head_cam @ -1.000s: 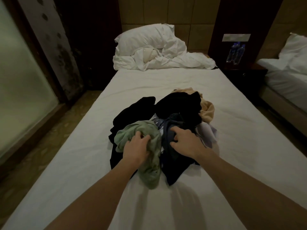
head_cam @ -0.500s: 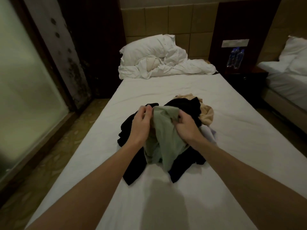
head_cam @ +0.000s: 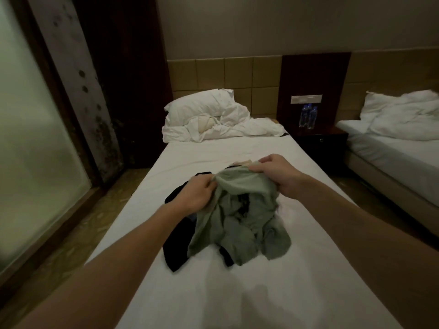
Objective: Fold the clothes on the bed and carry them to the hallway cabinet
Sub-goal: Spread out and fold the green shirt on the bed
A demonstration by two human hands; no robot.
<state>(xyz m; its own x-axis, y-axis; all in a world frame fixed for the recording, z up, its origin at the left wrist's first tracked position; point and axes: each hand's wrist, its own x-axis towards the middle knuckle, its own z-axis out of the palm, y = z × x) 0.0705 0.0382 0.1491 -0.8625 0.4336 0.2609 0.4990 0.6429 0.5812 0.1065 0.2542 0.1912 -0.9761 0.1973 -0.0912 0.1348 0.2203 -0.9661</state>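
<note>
A pale green garment (head_cam: 240,219) hangs crumpled between both hands above the middle of the white bed (head_cam: 237,293). My left hand (head_cam: 197,193) grips its upper left edge, and my right hand (head_cam: 273,172) grips its upper right edge, a little higher and farther away. The garment's lower part drapes down onto the sheet. Under and behind it lies a pile of dark clothes (head_cam: 177,252), mostly hidden by the green fabric. A sliver of a tan garment (head_cam: 244,162) shows just beyond my right hand.
A white pillow and bunched duvet (head_cam: 209,119) lie at the head of the bed. A dark nightstand (head_cam: 320,143) with two water bottles (head_cam: 308,117) stands to the right, then a second bed (head_cam: 389,153). A frosted glass panel (head_cam: 31,148) and narrow floor strip run along the left.
Both hands have lifted the green garment off the pile and drawn apart, spreading its top edge. A second ago my right hand lay on the dark clothes. The view has tilted upward.
</note>
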